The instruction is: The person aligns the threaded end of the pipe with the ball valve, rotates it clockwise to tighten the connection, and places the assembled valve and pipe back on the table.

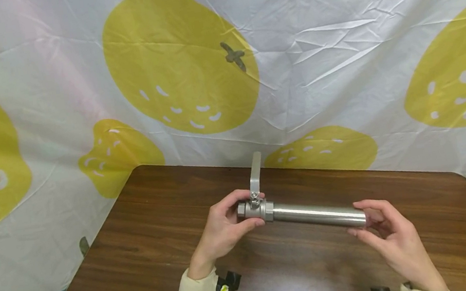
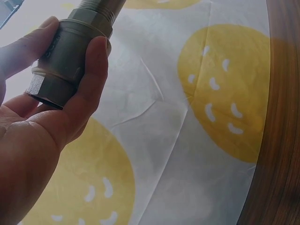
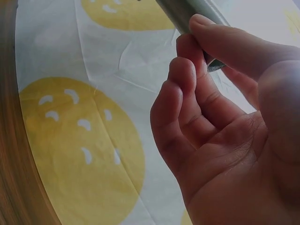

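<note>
We see L hand (image 1: 222, 230) gripping valve (image 1: 251, 211), R hand (image 1: 397, 239) pinching pipe (image 1: 317, 214) far end, over table (image 1: 141, 256). Prob. joint-handling step; next move needs firm grips, pipe in line w/ valve.

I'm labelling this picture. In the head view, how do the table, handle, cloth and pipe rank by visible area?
Largest to smallest:
1. Cloth
2. Table
3. Pipe
4. Handle

The cloth and table run out of frame, so only their visible parts are ranked.

Brown wood-grain tabletop (image 1: 296, 255), rounded at 2 far corners, glossy (near side).
</note>
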{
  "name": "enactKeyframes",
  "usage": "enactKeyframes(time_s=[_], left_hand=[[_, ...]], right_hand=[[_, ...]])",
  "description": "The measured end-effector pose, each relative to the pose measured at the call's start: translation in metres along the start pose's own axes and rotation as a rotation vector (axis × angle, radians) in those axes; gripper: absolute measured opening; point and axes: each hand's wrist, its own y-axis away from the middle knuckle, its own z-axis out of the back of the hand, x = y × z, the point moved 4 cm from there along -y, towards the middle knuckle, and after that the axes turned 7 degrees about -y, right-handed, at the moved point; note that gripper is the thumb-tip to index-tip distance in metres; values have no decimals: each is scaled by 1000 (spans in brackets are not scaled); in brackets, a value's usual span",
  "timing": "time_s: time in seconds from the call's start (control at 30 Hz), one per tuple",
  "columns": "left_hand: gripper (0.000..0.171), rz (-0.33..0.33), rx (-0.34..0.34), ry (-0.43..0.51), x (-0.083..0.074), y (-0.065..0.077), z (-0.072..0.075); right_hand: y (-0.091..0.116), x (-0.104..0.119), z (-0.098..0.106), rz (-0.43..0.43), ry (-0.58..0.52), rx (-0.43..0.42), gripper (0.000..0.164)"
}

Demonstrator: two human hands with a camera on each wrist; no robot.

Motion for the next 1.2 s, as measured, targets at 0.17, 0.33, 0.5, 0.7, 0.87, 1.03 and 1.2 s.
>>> enactKeyframes(time_s=[0.17,0.33,0.5,0.7,0.87,1.03,1.2], left_hand=[[44,-3,2,-3,0,-1,0],[44,3,3,-8,0,-1,0],[44,17,-3,-14,0,-1,1],[44,8,-3,-9,-1,0,0],[44,13,-1,-6,-1,0,0],[43,21,-1,-9,0,1,1],[43,15,-2,-12,0,1,1]], right_hand=[[0,-1,0,-2,41,-1,54],[2,-7,2,-58,99,-7,54],[1,-7,2,-69,61,-11,52],[-3,-4,0,116,-218,18,51],[-5,-3,0,163,-297,17,52],[-5,-2,-1,167,-300,11,52],[-3,-2,-1,128,-252,3,52]])
